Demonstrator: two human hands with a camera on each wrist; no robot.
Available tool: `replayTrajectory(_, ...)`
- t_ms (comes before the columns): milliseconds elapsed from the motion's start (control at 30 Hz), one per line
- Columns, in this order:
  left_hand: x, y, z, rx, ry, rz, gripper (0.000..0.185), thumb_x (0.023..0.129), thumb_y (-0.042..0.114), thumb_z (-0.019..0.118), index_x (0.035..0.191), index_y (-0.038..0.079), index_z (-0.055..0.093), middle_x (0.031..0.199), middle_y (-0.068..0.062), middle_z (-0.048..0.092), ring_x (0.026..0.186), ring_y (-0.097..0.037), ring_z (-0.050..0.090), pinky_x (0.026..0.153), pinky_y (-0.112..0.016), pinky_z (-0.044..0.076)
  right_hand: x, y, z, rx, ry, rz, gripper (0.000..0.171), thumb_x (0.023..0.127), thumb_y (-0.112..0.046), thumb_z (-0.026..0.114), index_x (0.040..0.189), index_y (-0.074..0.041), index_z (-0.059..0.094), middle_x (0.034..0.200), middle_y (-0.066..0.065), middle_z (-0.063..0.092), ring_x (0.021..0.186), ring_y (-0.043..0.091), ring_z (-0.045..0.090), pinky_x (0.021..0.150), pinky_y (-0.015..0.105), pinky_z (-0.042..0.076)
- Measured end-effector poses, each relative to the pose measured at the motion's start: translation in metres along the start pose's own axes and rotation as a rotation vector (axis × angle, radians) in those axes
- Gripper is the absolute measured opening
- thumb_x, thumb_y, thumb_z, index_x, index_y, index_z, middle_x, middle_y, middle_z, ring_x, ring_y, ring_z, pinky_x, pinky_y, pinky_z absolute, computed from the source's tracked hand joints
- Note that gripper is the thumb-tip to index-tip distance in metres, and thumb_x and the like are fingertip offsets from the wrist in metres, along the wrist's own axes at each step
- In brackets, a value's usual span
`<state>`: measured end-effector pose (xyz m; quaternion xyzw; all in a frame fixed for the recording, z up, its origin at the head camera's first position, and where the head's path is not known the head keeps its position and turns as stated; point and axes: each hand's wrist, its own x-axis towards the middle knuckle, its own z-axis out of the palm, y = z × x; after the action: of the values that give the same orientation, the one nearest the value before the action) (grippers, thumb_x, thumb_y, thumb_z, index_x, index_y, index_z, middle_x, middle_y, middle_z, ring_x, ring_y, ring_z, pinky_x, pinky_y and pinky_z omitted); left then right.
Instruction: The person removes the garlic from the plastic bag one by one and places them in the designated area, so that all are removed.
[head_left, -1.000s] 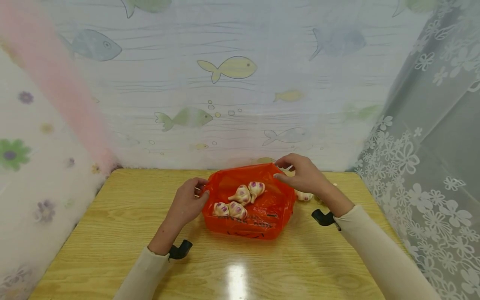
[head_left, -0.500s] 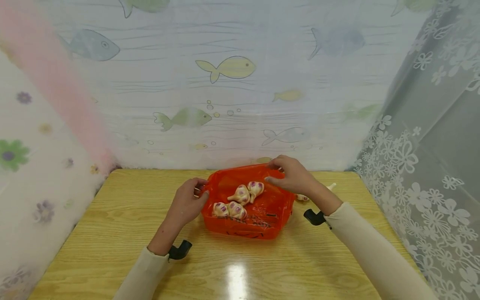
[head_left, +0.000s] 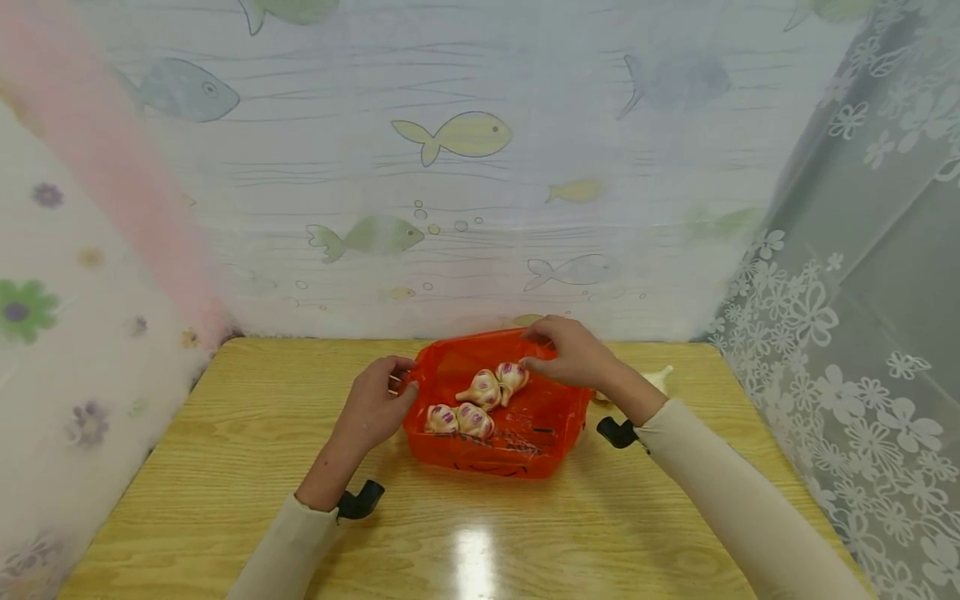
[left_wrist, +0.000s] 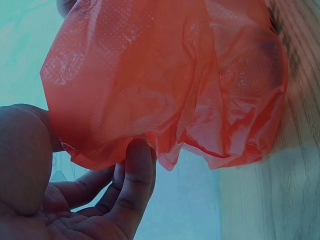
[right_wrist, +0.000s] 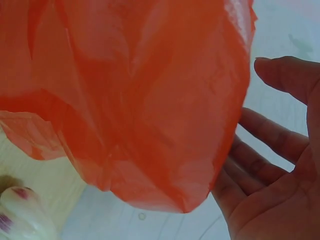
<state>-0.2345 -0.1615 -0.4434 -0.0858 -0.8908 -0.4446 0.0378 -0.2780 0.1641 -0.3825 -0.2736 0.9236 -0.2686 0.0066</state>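
A red-orange translucent plastic bag point(head_left: 491, 461) lies on the table with its mouth spread wide. Inside it rest several garlic bulbs point(head_left: 485, 389) with purple patches. My left hand point(head_left: 375, 404) pinches the bag's left rim; in the left wrist view the bag hangs between thumb and fingers point(left_wrist: 136, 172). Over the bag's far right side is my right hand point(head_left: 573, 354), fingers loosely bent at the rim. The right wrist view shows that thumb apart from the bag and the fingertips partly hidden behind the plastic.
More garlic point(head_left: 660, 379) lies on the wooden table point(head_left: 285, 417) right of the bag, partly hidden behind my right forearm. A fish-printed curtain point(head_left: 465, 192) hangs along the far edge. Dark curved pieces point(head_left: 618, 432) are worn at both wrists.
My right hand has slid left along the bag's far rim and further over its mouth. More of the garlic at the right shows now. My left hand and the bag have stayed nearly still.
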Motion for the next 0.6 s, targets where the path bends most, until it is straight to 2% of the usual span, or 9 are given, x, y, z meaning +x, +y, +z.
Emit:
replayTrajectory(400,-0.001,0.001,0.000,0.004,0.000,0.005,0.033,0.101,0.013,0.067,0.132,0.002,0.065,0.120,-0.014,0.066,0.102,-0.028,0.063,0.091,-0.045,0.061,0.014,-0.001,0.008,-0.064,-0.105,0.044,0.053,0.098,-0.026,0.076,0.138,0.006,0.063,0.133,0.023,0.067,0.122,0.040,0.064,0.106,0.053,0.053)
replayTrajectory(600,-0.001,0.002,0.001,0.002,-0.002,0.005,0.033,0.101,0.012,0.067,0.132,0.002,0.065,0.120,-0.014,0.066,0.102,-0.028,0.063,0.090,-0.045,0.062,0.020,-0.003,0.013,-0.136,-0.135,0.023,0.050,0.097,-0.025,0.075,0.135,0.007,0.065,0.131,0.023,0.069,0.123,0.039,0.063,0.107,0.052,0.052)
